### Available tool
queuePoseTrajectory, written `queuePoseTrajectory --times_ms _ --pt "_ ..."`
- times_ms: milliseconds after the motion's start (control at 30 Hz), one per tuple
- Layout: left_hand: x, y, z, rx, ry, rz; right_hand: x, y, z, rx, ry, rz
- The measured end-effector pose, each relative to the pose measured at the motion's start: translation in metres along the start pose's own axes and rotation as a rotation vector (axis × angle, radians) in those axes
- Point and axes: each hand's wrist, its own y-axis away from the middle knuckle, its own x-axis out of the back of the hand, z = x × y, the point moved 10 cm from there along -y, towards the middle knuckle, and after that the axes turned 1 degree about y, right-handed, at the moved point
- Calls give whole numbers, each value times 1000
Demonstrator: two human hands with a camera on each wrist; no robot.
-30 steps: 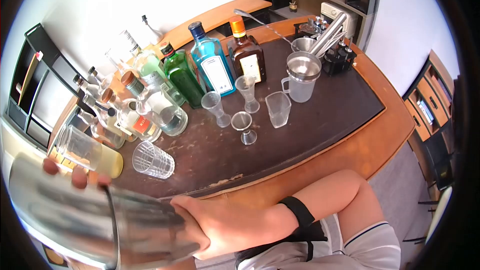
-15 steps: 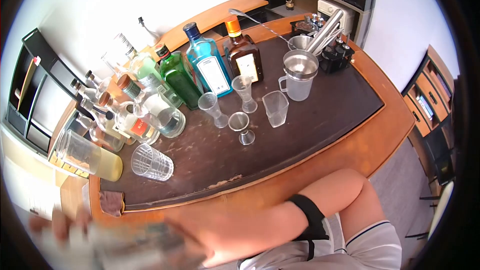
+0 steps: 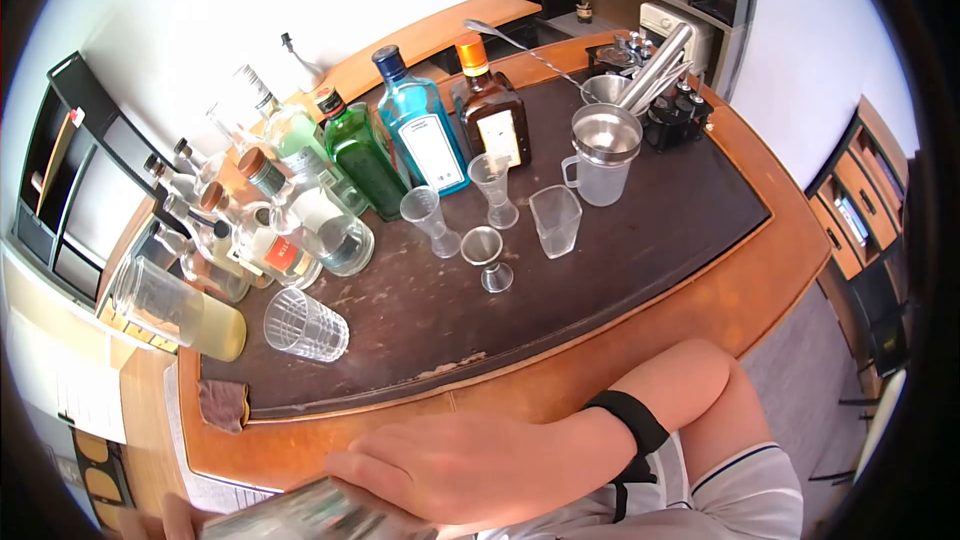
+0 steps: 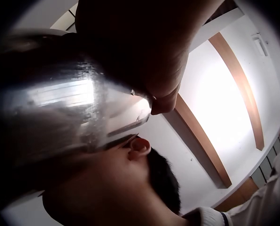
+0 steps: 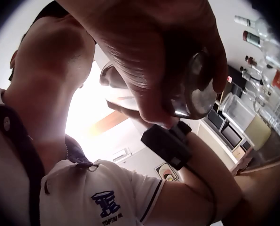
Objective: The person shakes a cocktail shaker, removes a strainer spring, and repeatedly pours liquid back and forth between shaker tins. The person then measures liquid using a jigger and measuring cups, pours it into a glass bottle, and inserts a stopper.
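Note:
Both hands hold a metal cocktail shaker (image 3: 310,515) low at the bottom edge of the head view, close to the body. My right hand (image 3: 450,465) wraps over one end of it, with a black strap on the wrist. Of my left hand (image 3: 170,522), only blurred fingers show at the other end. In the left wrist view, the shiny shaker (image 4: 46,103) lies sideways under the left hand (image 4: 144,52). The right wrist view has the right hand (image 5: 149,56) curled around the shaker (image 5: 201,92), and the left forearm beyond it.
On the dark tabletop (image 3: 620,270) stand a cut-glass tumbler (image 3: 306,325), a jar of yellowish liquid (image 3: 215,325), a steel jigger (image 3: 483,248) and a square glass (image 3: 556,220). Several bottles (image 3: 365,155) line the back left. A handled pitcher (image 3: 602,175) is farther right; a brown cloth (image 3: 222,405) drapes the near edge.
The shaker and both hands have dropped from beside the jar to the bottom edge, passing in a blur. The table corner and cloth have come into view. Things on the table have stayed put.

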Motion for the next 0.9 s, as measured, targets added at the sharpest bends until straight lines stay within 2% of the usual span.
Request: queuePoseTrajectory --times_ms 33,100,133,167,233,267,300,367,400,433,500,533,633,667,700,767,800,900 --pt "0 1 1 -5 -9 15 -1 0 0 -1 -9 -4" --pt "-2 4 2 -16 -25 41 -6 0 24 -249 -285 -65" --pt "0 4 2 -25 -34 49 -16 4 36 -470 -395 -227" --pt "0 3 2 -38 -40 55 -18 6 38 -468 -390 -230" --pt "0 -1 -1 -58 -49 66 -12 5 14 -94 -44 -128" --pt "0 -3 -2 -66 -56 72 -19 7 9 -65 4 -149" --pt "0 -3 -2 -73 -65 81 -20 8 9 -65 0 -150" --pt "-1 -1 0 -84 -82 105 -22 8 16 -157 -186 -164" --pt "-2 0 1 -90 -90 114 -10 -1 18 -164 -337 -79" --pt "-3 0 2 -101 -99 121 -10 0 17 -161 -336 -81" --pt "-3 -6 -1 -128 -106 126 -8 3 16 -139 -104 -109" --pt "-4 -9 -3 -135 -109 130 -10 5 7 -57 4 -112" --pt "-5 -12 -4 -152 -133 149 -21 10 9 -88 -19 -113" --pt "-7 -11 -3 -156 -143 159 -8 4 7 -68 -72 -24" --pt "-8 -11 -2 -160 -153 167 -3 1 6 -67 -77 -23" --pt "-9 -14 -3 -181 -164 177 -12 6 27 -332 -282 -175" --pt "-10 -17 -6 -191 -166 180 -7 5 14 -148 -31 -102" --pt "-11 -22 -8 -201 -189 197 -9 1 5 -52 -69 -30"
